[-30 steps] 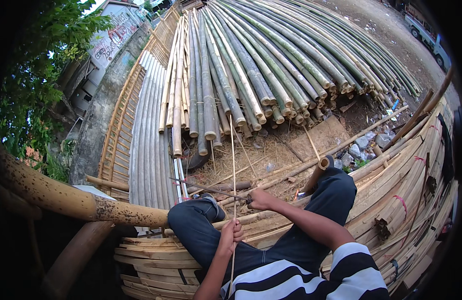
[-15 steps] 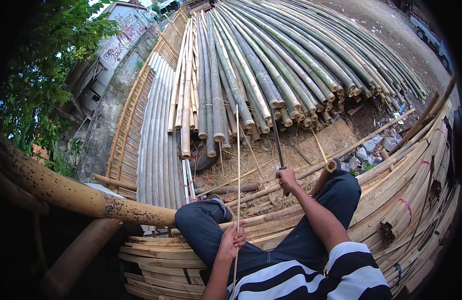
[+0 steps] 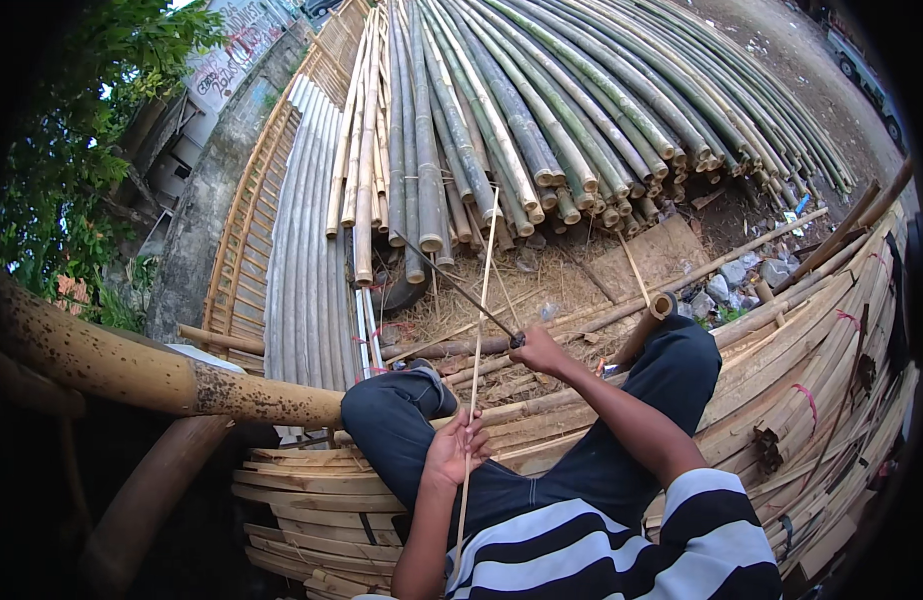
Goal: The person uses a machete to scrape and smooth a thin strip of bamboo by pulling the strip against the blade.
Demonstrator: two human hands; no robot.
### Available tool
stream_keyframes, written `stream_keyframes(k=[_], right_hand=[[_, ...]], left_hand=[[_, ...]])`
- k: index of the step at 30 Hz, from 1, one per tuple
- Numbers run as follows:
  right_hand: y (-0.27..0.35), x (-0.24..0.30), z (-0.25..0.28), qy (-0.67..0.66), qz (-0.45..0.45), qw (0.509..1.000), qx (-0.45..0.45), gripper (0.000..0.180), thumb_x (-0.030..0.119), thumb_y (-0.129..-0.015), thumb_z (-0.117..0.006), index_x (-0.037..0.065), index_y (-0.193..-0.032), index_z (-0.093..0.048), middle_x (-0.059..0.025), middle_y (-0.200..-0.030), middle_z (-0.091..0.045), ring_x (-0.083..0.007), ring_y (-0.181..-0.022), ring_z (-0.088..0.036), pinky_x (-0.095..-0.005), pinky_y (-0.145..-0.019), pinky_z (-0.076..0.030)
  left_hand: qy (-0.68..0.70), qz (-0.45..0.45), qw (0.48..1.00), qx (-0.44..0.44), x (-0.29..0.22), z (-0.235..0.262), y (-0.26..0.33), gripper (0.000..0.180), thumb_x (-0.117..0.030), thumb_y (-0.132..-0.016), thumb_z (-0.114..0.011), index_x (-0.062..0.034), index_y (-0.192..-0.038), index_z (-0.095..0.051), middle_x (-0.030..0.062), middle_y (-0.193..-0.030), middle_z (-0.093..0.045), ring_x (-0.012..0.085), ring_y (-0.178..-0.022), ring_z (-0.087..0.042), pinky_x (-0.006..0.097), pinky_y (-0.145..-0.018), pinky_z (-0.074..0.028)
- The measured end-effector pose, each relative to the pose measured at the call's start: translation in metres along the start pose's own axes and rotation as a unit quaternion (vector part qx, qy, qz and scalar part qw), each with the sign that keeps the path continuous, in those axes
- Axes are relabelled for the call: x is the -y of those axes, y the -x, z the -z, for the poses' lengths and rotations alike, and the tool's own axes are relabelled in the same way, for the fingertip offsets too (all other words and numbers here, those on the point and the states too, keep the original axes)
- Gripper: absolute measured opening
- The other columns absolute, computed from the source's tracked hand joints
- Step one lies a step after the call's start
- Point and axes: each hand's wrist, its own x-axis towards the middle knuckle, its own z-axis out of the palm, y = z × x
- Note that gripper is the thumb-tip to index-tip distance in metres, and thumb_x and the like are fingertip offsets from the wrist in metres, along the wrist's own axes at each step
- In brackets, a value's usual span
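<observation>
Bamboo poles [image 3: 542,130] stacked behind; left hand [image 3: 454,447] grip pinching thin bamboo strip [image 3: 479,330], right hand [image 3: 542,352] grip pressed round dark blade [image 3: 452,285].

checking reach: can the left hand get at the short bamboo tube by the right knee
Probably not as things stand: the left hand grips the thin strip, and the tube lies beyond the right leg.
</observation>
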Motion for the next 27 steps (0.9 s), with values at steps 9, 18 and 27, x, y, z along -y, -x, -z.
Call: stream_keyframes(k=[9, 18, 27], right_hand=[[0.024, 0.023, -0.023, 0.188, 0.095, 0.961, 0.178, 0.031, 0.021, -0.062, -0.064, -0.007, -0.075, -0.061, -0.0260, -0.067, -0.060, -0.0407, -0.062, -0.060, -0.0460, -0.063, -0.048], [0.000, 0.005, 0.000, 0.177, -0.047, 0.983, 0.002, 0.024, 0.018, -0.065, -0.058, -0.007, -0.066, -0.061, -0.0231, -0.062, -0.060, -0.0364, -0.059, -0.062, -0.0459, -0.059, -0.049], [0.019, 0.005, 0.003, 0.025, -0.029, 0.997, 0.063, 0.028, 0.017, -0.065, -0.061, -0.008, -0.055, -0.052, -0.0136, -0.050, -0.052, -0.0215, -0.047, -0.047, -0.0395, -0.048, -0.039]], left_hand=[[-0.044, -0.041, 0.998, -0.021, -0.006, 0.006, -0.004, 0.017, -0.023, -0.102, -0.042, -0.0069, -0.098, -0.046, -0.0049, -0.064, -0.039, 0.0028, -0.045, -0.032, 0.017, -0.039, -0.028], [-0.249, -0.160, 0.939, -0.174, 0.038, -0.011, -0.013, 0.019, -0.024, -0.101, -0.044, -0.0085, -0.091, -0.049, -0.0059, -0.059, -0.034, 0.0016, -0.041, -0.026, 0.017, -0.037, -0.020], [-0.100, -0.078, 0.990, -0.067, 0.005, -0.013, -0.032, 0.024, -0.029, -0.101, -0.042, -0.0077, -0.091, -0.046, -0.0058, -0.056, -0.029, 0.0025, -0.039, -0.025, 0.017, -0.035, -0.021]])
